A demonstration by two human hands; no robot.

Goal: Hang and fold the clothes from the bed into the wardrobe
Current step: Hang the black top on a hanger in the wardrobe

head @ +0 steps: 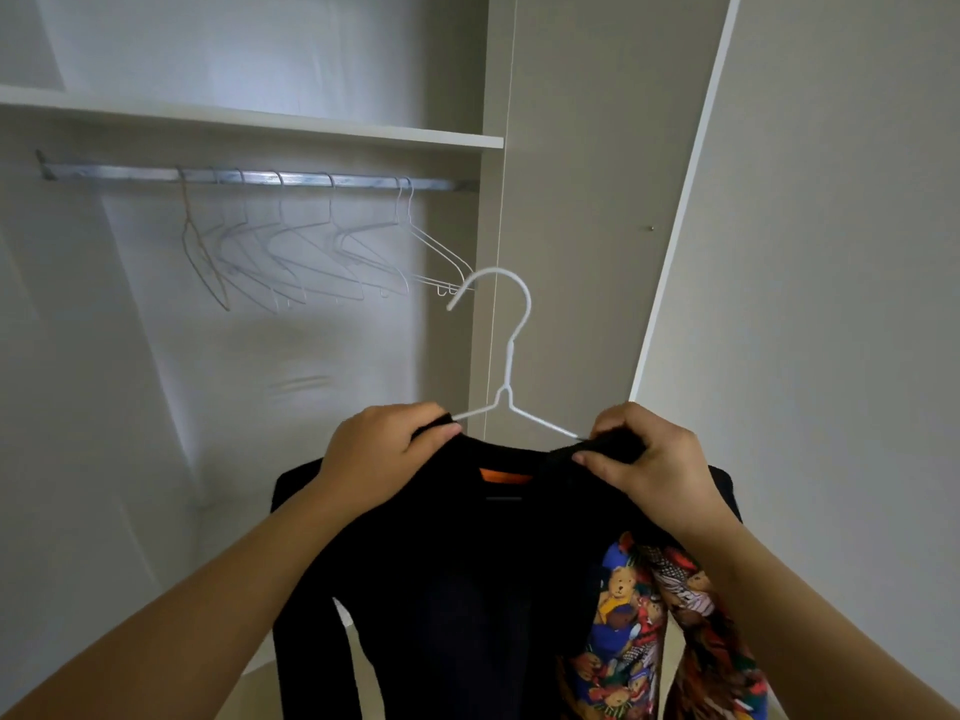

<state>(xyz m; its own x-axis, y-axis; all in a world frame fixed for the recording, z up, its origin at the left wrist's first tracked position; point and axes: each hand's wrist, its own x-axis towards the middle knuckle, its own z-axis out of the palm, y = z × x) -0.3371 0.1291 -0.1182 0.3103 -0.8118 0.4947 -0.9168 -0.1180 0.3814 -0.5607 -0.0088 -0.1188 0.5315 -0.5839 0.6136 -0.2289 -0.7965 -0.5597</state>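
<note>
A black garment point(467, 553) with an orange neck label and a colourful bear print at its lower right hangs on a white wire hanger point(511, 350), whose hook points left toward the wardrobe. My left hand point(387, 449) grips the garment's left shoulder at the collar over the hanger arm. My right hand point(644, 454) pinches the black collar fabric over the hanger's right arm. The lower hem is out of view.
The open wardrobe has a metal rail point(249, 176) under a white shelf point(260, 119). Several bare wire hangers point(311, 246) hang on the rail, bunched from its middle to its right end. A vertical wardrobe panel point(587, 226) and a door edge point(680, 200) stand to the right.
</note>
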